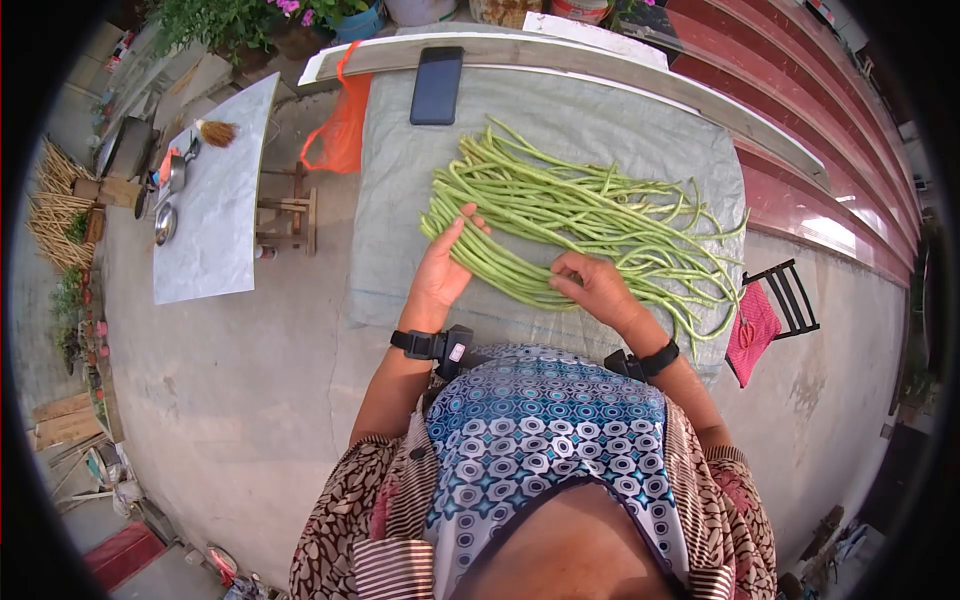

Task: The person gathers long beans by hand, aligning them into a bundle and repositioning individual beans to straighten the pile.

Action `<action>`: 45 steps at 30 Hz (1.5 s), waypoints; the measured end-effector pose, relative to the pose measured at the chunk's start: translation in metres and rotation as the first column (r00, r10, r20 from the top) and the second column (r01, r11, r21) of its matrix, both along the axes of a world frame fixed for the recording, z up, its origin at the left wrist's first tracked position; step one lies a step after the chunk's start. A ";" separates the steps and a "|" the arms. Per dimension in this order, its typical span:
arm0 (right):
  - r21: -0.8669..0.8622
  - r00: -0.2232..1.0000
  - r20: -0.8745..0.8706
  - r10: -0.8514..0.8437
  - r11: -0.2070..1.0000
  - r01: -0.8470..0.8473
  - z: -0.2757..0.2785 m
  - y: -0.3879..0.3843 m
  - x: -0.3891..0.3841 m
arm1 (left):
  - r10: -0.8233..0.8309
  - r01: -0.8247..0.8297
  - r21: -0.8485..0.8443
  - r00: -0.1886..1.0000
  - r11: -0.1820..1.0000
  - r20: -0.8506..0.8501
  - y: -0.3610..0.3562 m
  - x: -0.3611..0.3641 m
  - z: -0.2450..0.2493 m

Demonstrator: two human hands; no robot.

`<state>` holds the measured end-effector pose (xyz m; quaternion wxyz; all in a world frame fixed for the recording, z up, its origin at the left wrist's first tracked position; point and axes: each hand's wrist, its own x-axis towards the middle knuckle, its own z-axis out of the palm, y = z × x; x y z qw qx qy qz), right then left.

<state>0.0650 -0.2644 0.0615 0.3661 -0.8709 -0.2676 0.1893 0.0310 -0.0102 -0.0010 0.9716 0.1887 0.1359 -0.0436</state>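
Observation:
A loose bundle of long green beans [590, 215] lies spread across a grey cloth [400, 180] on a table. My left hand [442, 268] rests flat on the near left ends of the beans, fingers stretched out together. My right hand [597, 287] lies on the beans near the middle front, fingers curled and pinching a few strands. Both wrists carry black bands.
A black phone [437, 85] lies at the cloth's far edge. An orange plastic bag [343, 130] hangs at the far left corner. A second table [215, 200] with metal bowls and a small brush stands left. A black folding stool with red cloth [765, 315] is at right.

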 end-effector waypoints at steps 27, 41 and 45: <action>-0.082 0.878 0.476 0.042 0.997 -0.003 0.000 0.031 0.016 | 0.111 -0.094 0.112 0.981 0.989 -0.161 -0.002 0.000 0.000; -0.026 0.907 0.390 0.160 0.986 -0.163 0.006 0.025 0.009 | 0.116 -0.101 0.089 0.975 0.991 -0.188 0.004 0.003 -0.029; -0.085 0.872 0.489 -0.025 0.994 0.076 0.004 0.042 0.016 | 0.123 -0.111 0.069 0.969 0.991 -0.216 0.002 0.000 -0.020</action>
